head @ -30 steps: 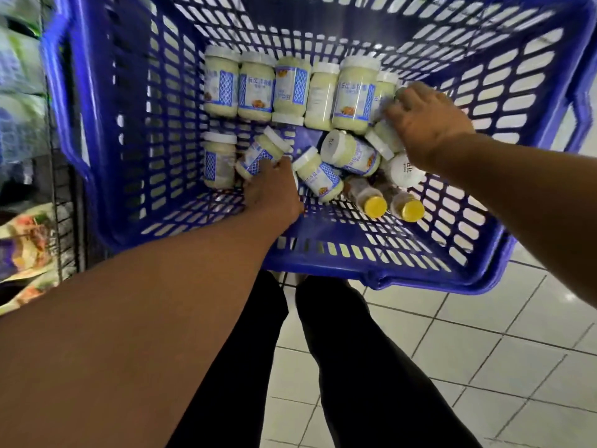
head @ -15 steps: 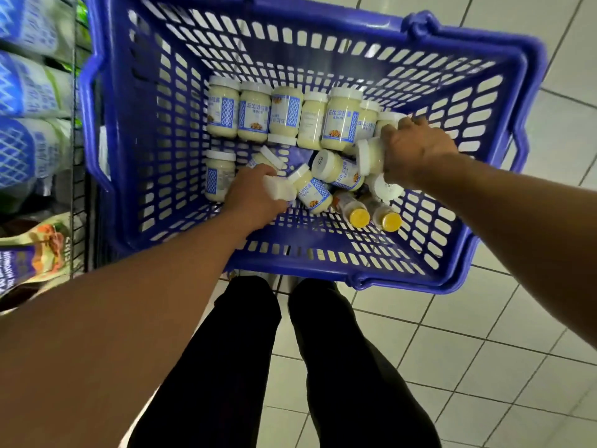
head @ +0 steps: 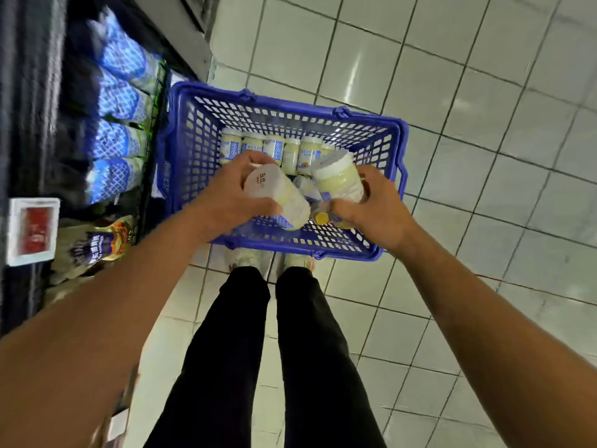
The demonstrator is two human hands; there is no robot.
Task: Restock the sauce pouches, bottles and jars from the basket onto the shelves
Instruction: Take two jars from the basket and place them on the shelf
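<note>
A blue plastic basket [head: 193, 130] stands on the floor in front of my feet. My left hand [head: 223, 195] holds a white-lidded jar of pale sauce [head: 277, 197] above the basket, lid towards me. My right hand [head: 371, 210] grips a second such jar [head: 339, 177], raised beside the first. A row of several more jars [head: 274, 148] stands along the basket's far wall. A yellow-capped bottle [head: 321, 217] lies on the basket's bottom between my hands.
The shelf unit [head: 29, 124] runs along the left, with blue-and-white pouches [head: 119, 101] stacked on it and a darker pouch [head: 97, 247] lower down. A red-and-white price tag [head: 32, 231] hangs on the shelf edge. White floor tiles [head: 484, 156] stretch to the right.
Both hands closed on jars inside the basket and lifted them up out of the pile. The view pulled back and up, so the basket looks smaller and the shelf shows more.
</note>
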